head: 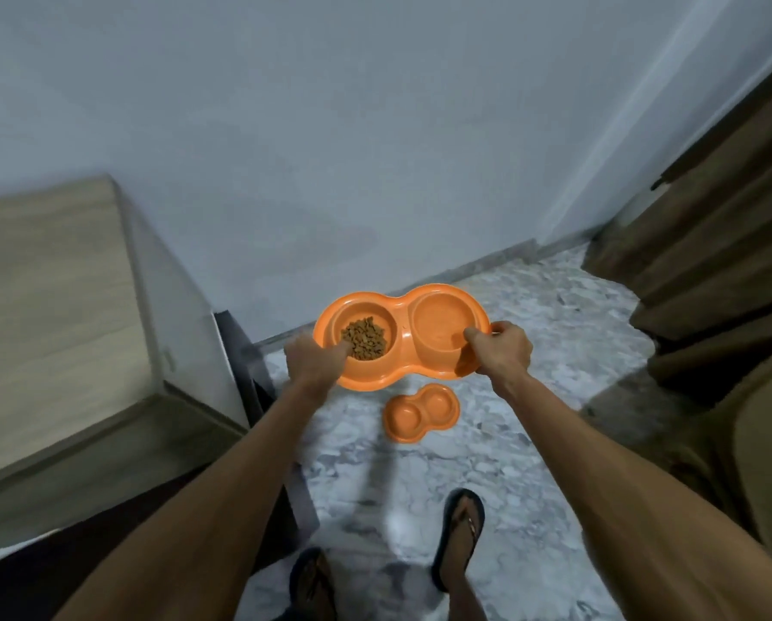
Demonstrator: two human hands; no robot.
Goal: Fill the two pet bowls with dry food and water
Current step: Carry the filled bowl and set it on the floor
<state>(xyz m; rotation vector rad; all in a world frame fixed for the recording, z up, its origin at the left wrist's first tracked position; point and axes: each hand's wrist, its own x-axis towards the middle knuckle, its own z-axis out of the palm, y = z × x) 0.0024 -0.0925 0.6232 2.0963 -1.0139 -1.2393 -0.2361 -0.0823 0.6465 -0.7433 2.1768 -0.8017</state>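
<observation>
Forearms (222, 477) fill the bottom of my feed, with flip-flops (462, 531) on the marble floor (554, 463) between them. Both arms reach out to the held double bowl (404, 349): orange plastic, two wells joined by a bridge, up in the air off the floor. On its left end the left grip (317, 358) is clamped, thumb hooked over the rim right beside the kibble (364, 339); the fingers under the dish are hidden. On the other end the right grip (502, 347) is clamped, thumb over the rim into the right well (437, 318), fingers curled round the outer edge. So the dish spans between the two grips, one at each end, with the kibble side nearer the left one. I can't tell if the right well has water; it reads as smooth orange.

Handling, my call: moulded plastic, stiff, light, smooth enough to slip, not fragile. The load is the issue. Loose kibble slides and any water slops on a tilt, so keep it level. The end rims are the right hold, one per side, though the left thumb may foul the food.

The second double bowl (421, 412) lies flat on the floor, both wells looking bare, between the flip-flops and the floor's wall-side edge, untouched. A wood-look cabinet (52, 307) stands at the floor's left edge and a brown curtain (711, 208) at its right.
</observation>
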